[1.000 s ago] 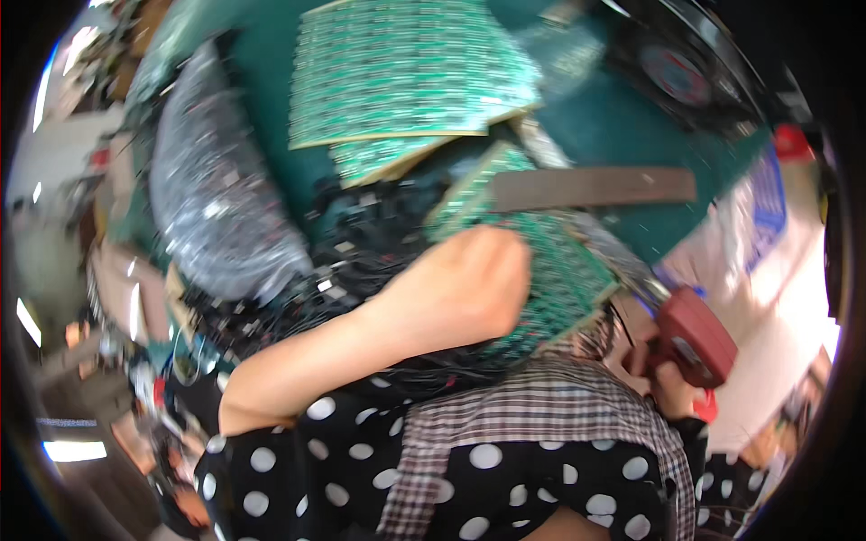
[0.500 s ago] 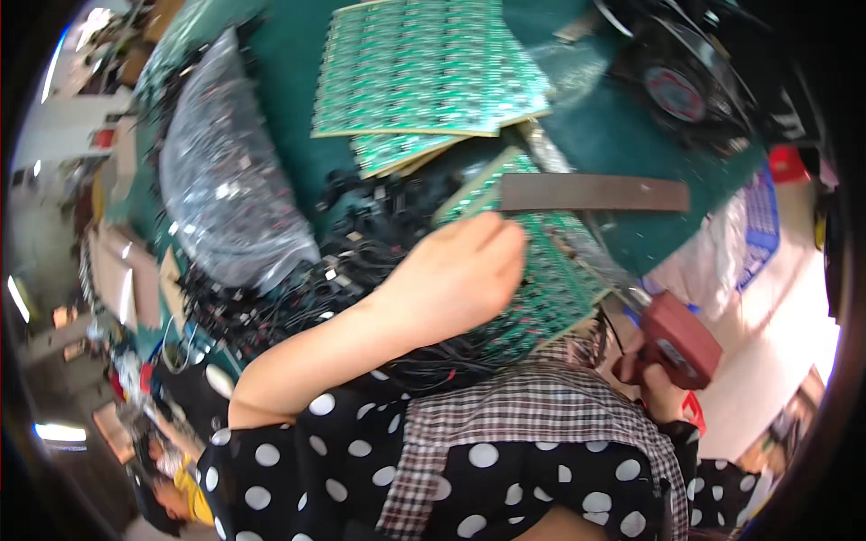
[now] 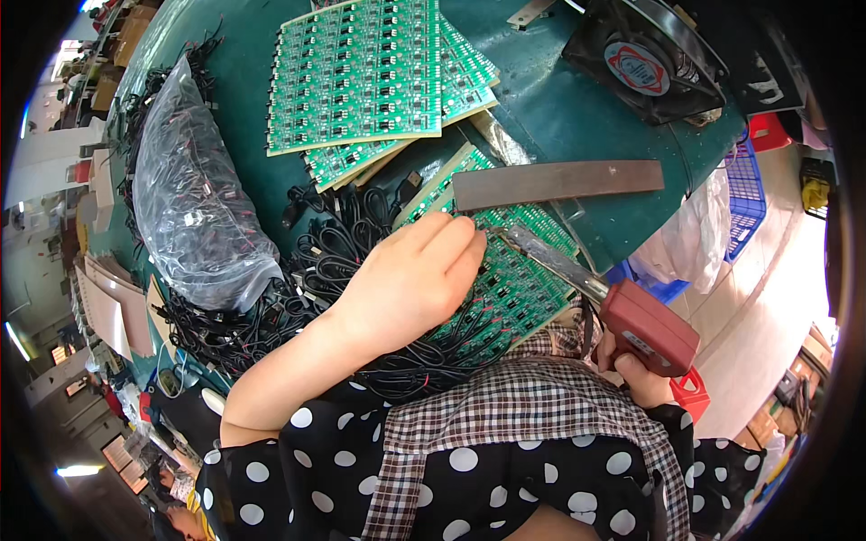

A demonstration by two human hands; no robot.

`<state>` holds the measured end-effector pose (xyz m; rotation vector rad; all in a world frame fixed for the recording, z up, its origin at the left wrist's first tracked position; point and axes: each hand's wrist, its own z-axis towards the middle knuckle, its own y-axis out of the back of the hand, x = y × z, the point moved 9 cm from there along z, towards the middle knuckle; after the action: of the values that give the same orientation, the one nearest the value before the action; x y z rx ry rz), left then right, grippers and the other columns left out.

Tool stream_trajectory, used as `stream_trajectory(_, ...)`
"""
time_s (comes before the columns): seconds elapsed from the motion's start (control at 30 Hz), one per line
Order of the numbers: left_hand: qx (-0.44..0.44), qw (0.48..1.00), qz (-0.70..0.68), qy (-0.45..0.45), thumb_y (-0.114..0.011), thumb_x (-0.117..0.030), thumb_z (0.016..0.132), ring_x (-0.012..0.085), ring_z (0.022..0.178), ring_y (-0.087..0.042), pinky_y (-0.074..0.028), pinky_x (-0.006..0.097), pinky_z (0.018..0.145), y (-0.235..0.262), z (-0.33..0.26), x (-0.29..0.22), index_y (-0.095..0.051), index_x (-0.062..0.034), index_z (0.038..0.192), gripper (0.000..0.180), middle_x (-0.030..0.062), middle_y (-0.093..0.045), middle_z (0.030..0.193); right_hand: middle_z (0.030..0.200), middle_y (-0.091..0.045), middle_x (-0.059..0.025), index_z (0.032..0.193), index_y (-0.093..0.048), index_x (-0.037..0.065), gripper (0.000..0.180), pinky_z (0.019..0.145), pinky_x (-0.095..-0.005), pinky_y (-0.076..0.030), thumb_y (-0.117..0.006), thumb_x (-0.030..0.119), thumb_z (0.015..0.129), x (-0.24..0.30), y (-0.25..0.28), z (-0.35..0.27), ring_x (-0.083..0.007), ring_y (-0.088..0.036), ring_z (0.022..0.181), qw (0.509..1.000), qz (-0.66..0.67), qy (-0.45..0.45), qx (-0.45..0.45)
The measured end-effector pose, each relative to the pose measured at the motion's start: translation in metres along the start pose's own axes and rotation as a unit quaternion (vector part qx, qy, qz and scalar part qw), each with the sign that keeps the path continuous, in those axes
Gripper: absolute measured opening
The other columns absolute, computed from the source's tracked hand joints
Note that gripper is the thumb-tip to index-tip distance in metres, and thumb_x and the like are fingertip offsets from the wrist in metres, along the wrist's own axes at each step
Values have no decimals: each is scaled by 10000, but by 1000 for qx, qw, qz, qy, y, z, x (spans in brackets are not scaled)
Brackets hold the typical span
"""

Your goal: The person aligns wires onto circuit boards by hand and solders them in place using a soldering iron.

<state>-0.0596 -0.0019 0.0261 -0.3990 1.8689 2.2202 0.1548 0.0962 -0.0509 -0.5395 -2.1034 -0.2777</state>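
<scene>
My left hand (image 3: 419, 281) is closed in a pinch over a green circuit board (image 3: 514, 307). What its fingertips hold is hidden beneath the fingers. My right hand (image 3: 639, 377) is wrapped round the handle of a dark red soldering gun (image 3: 649, 326). The gun's metal barrel points left across the board, its tip close beside my left fingers. A flat brown bar (image 3: 559, 185) lies across the board's far part. Black cables (image 3: 338, 261) with thin red wire ends lie left of the board and over its near edge.
Green boards (image 3: 356, 77) are stacked at the back. On the left sits a clear plastic bag (image 3: 194, 198) of cables. A black fan (image 3: 645, 68) stands at the far right of the green tabletop (image 3: 631, 225). A blue basket (image 3: 745, 194) is beyond the table's right edge.
The whole scene has shifted left in the view and is sharper. My left hand and the soldering gun keep roughly their places over the board.
</scene>
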Motion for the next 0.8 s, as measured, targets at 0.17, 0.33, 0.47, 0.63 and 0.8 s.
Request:
stream_trajectory(0.17, -4, 999, -39, 15, -589, -35, 646, 250, 811, -571, -499, 330, 700, 0, 0, 5, -606, 14, 954, 312, 104, -554, 912, 945, -593, -85, 1206, -476, -24, 543, 717, -264, -482, -678, 64, 709, -3, 4, -2, -155, -584, 817, 996, -88, 7, -25)
stream_trajectory(0.33, 9, 999, -48, 12, -588, -37, 631, 248, 822, -573, -501, 327, 700, -2, 0, 7, -604, 19, 949, 324, 106, -554, 920, 949, -600, -78, 1206, -495, -36, 581, 711, -266, -485, -706, 103, 683, 8, -6, 3, -125, -580, 811, 995, 94, 8, -10)
stream_trajectory(0.47, 9, 999, -30, 11, -585, -40, 631, 247, 821, -571, -502, 324, 699, -2, 0, 4, -602, 22, 948, 324, 109, -550, 926, 956, -605, -81, 1208, -500, -42, 599, 703, -256, -487, -717, 136, 679, 8, -5, 6, -113, -579, 799, 997, 71, 9, -14)
stream_trajectory(0.63, 14, 1000, -21, 6, -577, -49, 637, 250, 812, -566, -501, 323, 697, -3, 0, 3, -599, 26, 950, 323, 114, -547, 929, 997, -610, -103, 1202, -498, -43, 615, 687, -265, -499, -742, 171, 680, 3, 0, 3, -133, -605, 771, 990, -137, 12, -1)
stream_trajectory(0.8, 11, 1000, -18, 0, -573, -49, 641, 254, 818, -565, -501, 324, 700, -2, 1, 1, -599, 27, 953, 322, 117, -551, 934, 984, -610, -120, 1190, -475, -49, 617, 641, -291, -491, -736, 262, 725, 22, 4, -9, -163, -598, 713, 989, 105, 100, -25)
